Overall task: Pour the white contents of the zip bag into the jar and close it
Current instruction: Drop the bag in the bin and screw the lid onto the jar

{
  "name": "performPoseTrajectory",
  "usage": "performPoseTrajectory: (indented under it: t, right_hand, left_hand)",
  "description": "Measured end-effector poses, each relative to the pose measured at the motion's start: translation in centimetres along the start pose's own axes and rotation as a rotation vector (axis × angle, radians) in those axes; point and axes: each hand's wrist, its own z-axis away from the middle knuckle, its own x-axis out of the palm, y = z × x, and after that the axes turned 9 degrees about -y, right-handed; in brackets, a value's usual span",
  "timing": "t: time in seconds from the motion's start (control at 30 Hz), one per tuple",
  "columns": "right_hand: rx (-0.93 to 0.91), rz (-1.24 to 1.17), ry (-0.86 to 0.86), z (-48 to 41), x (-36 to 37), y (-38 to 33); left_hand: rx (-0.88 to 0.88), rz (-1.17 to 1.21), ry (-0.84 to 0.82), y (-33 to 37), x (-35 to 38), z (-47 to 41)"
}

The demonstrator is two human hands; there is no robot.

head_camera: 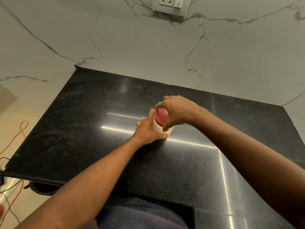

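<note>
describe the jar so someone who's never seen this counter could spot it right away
Start at the black granite countertop under the marble-patterned wall. Near its middle both hands meet: the left hand wraps the body, the right hand grips the top. Between them stands the jar, small and clear with a pinkish-red lid, the only item standing on the counter.

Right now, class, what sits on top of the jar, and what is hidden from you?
A pink lid sits on the jar, under the right hand. The left hand holds the jar's side. The hands cover most of it, so its contents cannot be seen.
</note>
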Motion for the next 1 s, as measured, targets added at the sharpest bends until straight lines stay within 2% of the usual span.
performPoseTrajectory:
  t: [0.1, 0.2, 0.27, 0.33, 0.4, 0.47, 0.57, 0.63, 0.7, 0.77, 0.83, 0.93, 1.0]
  right_hand:
    - [0.197, -0.048, 0.105, -0.3, 0.6, -0.3]
    - [0.329, 0.075, 0.145, -0.3, 0.8, -0.1]
    - [0.221, 0.035, 0.138, -0.2, 0.8, 0.9]
    - [-0.007, -0.136, -0.033, 0.4, 0.3, 1.4]
    - [-0.122, -0.142, -0.123, 0.9, 0.2, 1.3]
    - [-0.051, -0.032, -0.044, 0.8, 0.8, 0.8]
    - [0.266, -0.004, 0.128, -0.1, 0.6, -0.5]
    - [0.370, 0.064, 0.177, -0.5, 0.5, -0.9]
    - [0.283, 0.044, 0.158, -0.4, 0.6, -0.1]
    - [0.038, -0.133, -0.040, 0.2, 0.1, 0.7]
    - [-0.129, -0.155, -0.174, 0.6, -0.1, 1.0]
    - [-0.100, 0.032, 0.015, 0.4, 1.0, 0.7]
    - [0.048, 0.061, 0.068, -0.3, 1.0, 0.4]
  left_hand:
    - [0.019, 0.021, 0.011, 0.1, -0.1, 0.2]
    - [0.028, 0.040, 0.004, 0.1, -0.2, 0.5]
    - [0.025, 0.044, -0.011, 0.1, -0.4, 0.5]
    - [0.017, 0.036, -0.019, 0.1, -0.5, 0.5]
    - [0.023, 0.033, -0.022, 0.1, -0.5, 0.4]
    - [0.025, 0.023, -0.020, 0.1, -0.4, 0.3]
    - [0.019, 0.018, -0.013, 0.2, -0.4, 0.2]
    - [0.024, 0.036, -0.006, 0.0, -0.3, 0.3]
    - [0.033, 0.035, -0.006, -0.1, -0.3, 0.3]
    - [0.015, 0.022, -0.016, 0.0, -0.4, 0.2]
    - [0.005, 0.022, -0.013, 0.0, -0.3, 0.1]
    - [0.003, 0.023, -0.002, 0.0, -0.3, 0.0]
    - [0.005, 0.004, -0.007, 0.0, -0.3, 0.0]
